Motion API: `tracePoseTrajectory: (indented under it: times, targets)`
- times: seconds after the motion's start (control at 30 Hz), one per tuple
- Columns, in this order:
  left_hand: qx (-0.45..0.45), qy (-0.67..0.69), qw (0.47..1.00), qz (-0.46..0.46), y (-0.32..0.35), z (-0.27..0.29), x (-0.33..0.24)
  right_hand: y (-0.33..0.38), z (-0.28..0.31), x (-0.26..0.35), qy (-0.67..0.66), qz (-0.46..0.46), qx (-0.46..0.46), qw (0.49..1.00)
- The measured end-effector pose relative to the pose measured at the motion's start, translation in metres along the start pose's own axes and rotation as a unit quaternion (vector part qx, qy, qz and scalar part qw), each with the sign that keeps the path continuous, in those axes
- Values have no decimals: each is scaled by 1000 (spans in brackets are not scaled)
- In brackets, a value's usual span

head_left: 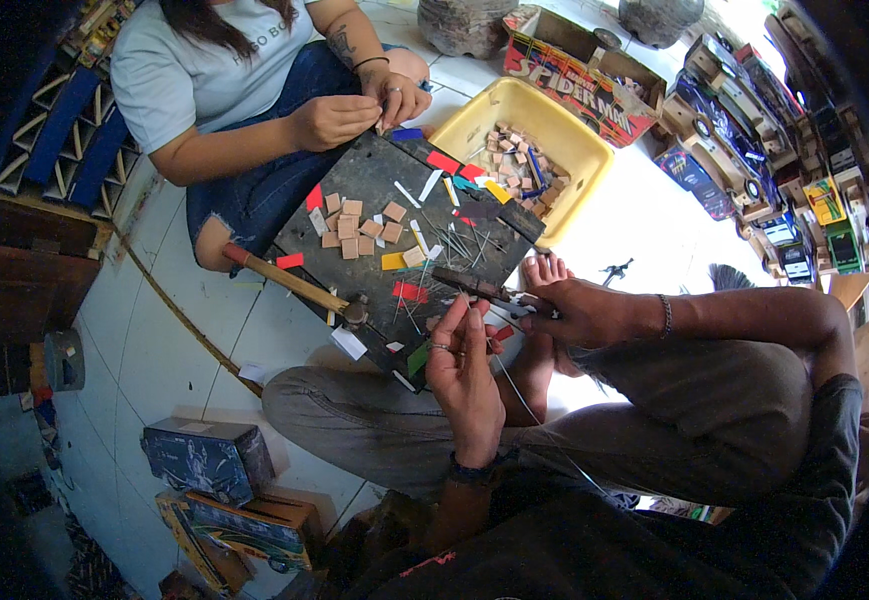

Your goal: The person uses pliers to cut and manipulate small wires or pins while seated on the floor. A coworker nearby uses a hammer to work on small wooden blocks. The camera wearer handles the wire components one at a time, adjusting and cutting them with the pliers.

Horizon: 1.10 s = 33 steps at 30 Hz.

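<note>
My right hand is closed around a pair of dark pliers, whose jaws point left over the near right part of a low black work table. Just below the jaws, my left hand pinches a thin metal wire, its fingertips close to the pliers. The wire trails down to the right across my leg. Loose cut wire pieces lie scattered on the table beyond the pliers. Whether the jaws grip the wire is hard to make out.
Small wooden blocks, coloured scraps and a wood-handled hammer lie on the table. A yellow basin of blocks stands behind it. Opposite, a person's hands work on something small. Toy vehicles sit lower left; more stand stacked at right.
</note>
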<state>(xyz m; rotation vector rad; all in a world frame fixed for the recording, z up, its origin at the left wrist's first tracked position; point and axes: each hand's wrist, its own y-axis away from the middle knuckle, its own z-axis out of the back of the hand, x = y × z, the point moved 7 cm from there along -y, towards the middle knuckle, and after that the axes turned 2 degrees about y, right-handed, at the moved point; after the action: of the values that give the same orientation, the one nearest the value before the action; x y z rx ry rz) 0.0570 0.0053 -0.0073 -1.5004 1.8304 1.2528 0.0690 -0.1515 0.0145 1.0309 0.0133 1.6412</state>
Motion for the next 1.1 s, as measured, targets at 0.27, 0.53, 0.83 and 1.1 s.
tracePoseTrajectory:
  times: [0.27, 0.53, 0.83, 1.1]
  targets:
    - [-1, -9, 1000, -5, 1, -1, 0, 0, -5, -3, -22, 9, 7, 1000]
    - [-15, -13, 1000, -2, 1, 2, 6, -6, -17, -15, -36, -65, 59, 995]
    - [-27, 17, 999, 11, 2, 3, 15, -21, -24, -30, 70, -118, 23, 990]
    - [-54, 5, 998, 13, 3, 5, 15, -25, -24, -25, 168, -141, 26, 975]
